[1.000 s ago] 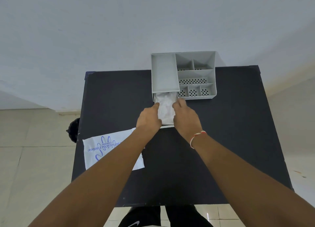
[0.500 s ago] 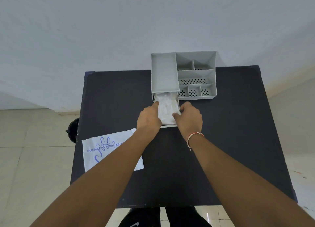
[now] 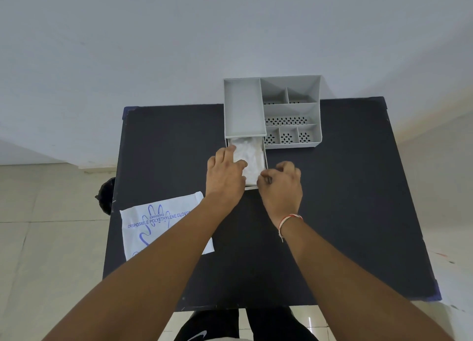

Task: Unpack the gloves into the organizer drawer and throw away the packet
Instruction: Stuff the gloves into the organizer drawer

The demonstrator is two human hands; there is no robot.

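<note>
Both hands flank the pulled-out grey plastic drawer (image 3: 265, 158) of clear gloves (image 3: 249, 158). Left hand (image 3: 225, 174) lies flat and released on them; right hand (image 3: 280, 184) is curled at the rim, perhaps pinching it. Black tabletop (image 3: 345, 199) lies bare rightward.

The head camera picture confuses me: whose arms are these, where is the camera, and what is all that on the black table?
No machine here: these are a person's two bare arms, filmed by a wide-angle camera worn on the head, looking forward and down. On the black table stands a grey organizer with several compartments. Its drawer is pulled out toward the person and holds crumpled white plastic gloves. The left hand lies flat on the gloves, pressing them in. The right hand, loosely curled, sits at the drawer's front right corner; whether it grips anything is unclear. The flat white packet, printed with blue lettering, lies on the table partly under the left forearm.
</note>
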